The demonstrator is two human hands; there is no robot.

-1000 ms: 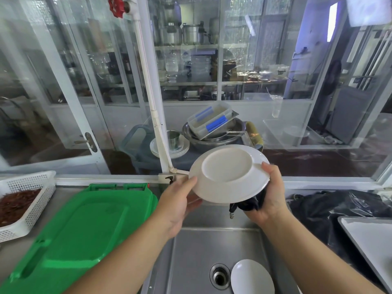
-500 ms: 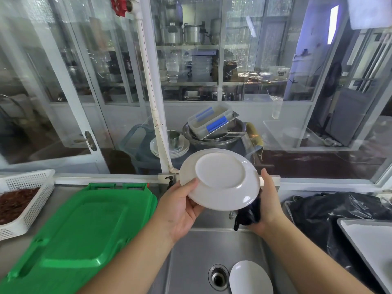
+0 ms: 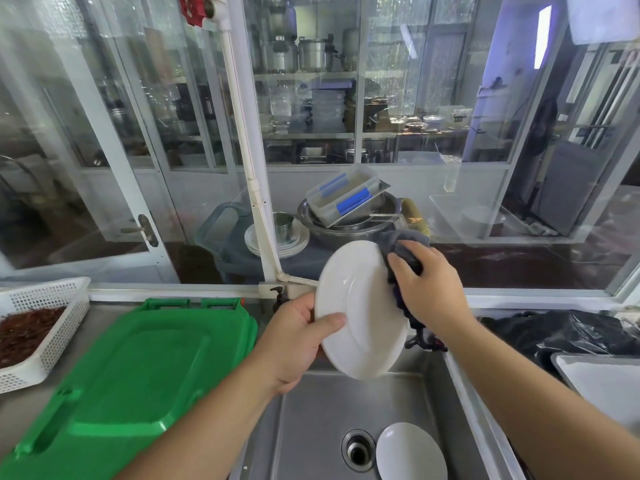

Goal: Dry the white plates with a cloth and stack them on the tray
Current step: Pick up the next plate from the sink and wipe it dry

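Plate (image 3: 360,306) tilted on edge over the sink (image 3: 311,410), pinched at its rim by your left hand (image 3: 294,344); right hand (image 3: 429,285) clenches the cloth (image 3: 401,251) against it. Hard wiping on a wet rim could slip it onto the second plate (image 3: 410,452) below.

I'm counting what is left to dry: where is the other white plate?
In the head view, the second white plate lies in the steel sink, lower centre, just right of the drain and below the plate held up.

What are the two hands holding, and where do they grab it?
The left hand grips the white plate by its lower left rim. The right hand holds a dark cloth against the plate's right edge.
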